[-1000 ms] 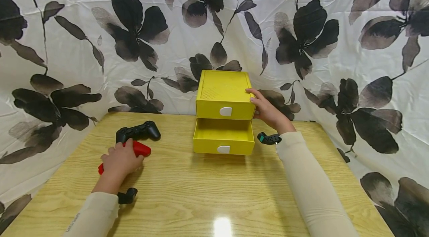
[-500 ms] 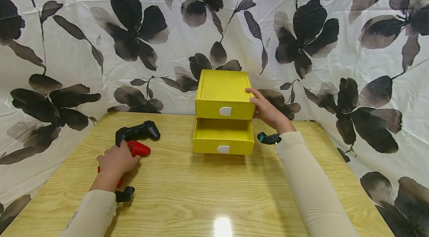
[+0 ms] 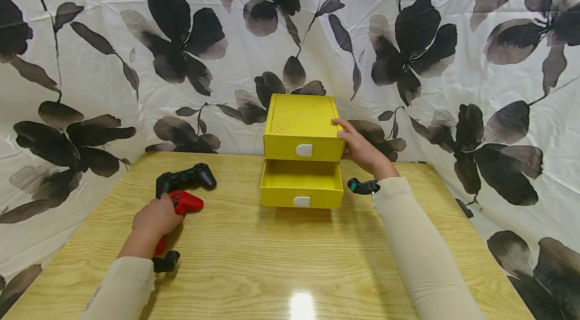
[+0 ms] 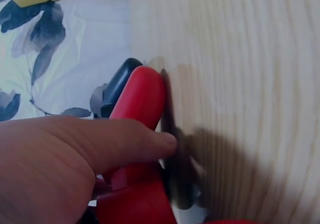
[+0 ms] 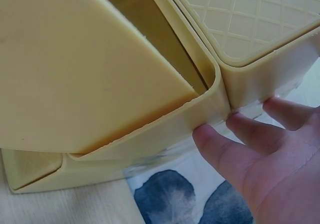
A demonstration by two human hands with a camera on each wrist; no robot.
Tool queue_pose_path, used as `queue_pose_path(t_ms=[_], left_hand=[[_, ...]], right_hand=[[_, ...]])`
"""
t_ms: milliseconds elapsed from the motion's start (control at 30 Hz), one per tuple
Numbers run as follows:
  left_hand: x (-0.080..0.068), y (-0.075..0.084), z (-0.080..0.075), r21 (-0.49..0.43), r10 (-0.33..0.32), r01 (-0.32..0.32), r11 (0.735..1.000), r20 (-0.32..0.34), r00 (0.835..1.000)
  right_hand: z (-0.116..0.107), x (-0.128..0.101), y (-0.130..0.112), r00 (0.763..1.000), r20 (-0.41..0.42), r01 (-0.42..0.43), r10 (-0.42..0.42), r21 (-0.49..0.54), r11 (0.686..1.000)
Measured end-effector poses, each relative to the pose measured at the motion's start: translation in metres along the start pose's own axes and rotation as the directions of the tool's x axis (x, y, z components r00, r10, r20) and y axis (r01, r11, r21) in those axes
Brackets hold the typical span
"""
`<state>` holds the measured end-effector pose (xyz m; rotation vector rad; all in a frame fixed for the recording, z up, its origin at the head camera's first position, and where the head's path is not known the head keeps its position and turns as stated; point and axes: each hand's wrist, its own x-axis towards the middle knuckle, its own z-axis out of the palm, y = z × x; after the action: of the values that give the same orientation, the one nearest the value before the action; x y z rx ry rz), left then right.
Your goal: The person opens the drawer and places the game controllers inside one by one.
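Left hand (image 3: 156, 218) was down on the red controller (image 3: 186, 202), fingers curled over its near grip; wrist view confirmed the wrap, with a finger (image 4: 125, 144) lying across the red shell (image 4: 142, 98). I saw that controller flat on the wooden table (image 3: 281, 259), left of centre, its far end just beside the black controller (image 3: 187, 178), which lay untouched behind it. I couldn't tell if the two shells touched; in the wrist view the black one (image 4: 117, 86) peeked out right behind the red. Right hand (image 3: 362, 150) was up against the right side of the yellow drawer unit (image 3: 302, 124), thumb on the top edge, fingers round the side wall. Right wrist view showed fingertips (image 5: 215, 144) pressed on the yellow corner (image 5: 210, 98), so I read it as a bracing grip on the unit. Unit stood at the back middle of the table, against the flowered cloth (image 3: 136, 48). Upper drawer (image 3: 304, 146) was closed, white pull (image 3: 304, 150) facing me. Lower drawer (image 3: 301, 182) was pulled out toward me; what I could see of its inside was bare. Small black wrist device (image 3: 364, 187) showed on the right sleeve, another (image 3: 165, 262) by the left sleeve. The hands were well apart, drawer unit between them.
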<state>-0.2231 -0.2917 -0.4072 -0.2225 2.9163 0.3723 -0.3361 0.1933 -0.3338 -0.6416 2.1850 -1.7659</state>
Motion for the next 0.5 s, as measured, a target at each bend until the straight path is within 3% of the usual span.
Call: queue_pose_path(t_ms=[300,500], left_hand=[[-0.0024,-0.0030,-0.0075,-0.023,0.051,-0.050,0.998,0.007,0.999],[-0.0033,-0.0020,-0.0098,-0.019,0.083,-0.083,0.996,-0.024,0.996]], right_hand=[[0.0012,-0.0011,-0.0016,1.000,-0.002,-0.003,0.003,0.003,1.000],[0.0016,-0.0012,-0.0024,1.000,-0.001,-0.006,0.006,0.002,1.000]])
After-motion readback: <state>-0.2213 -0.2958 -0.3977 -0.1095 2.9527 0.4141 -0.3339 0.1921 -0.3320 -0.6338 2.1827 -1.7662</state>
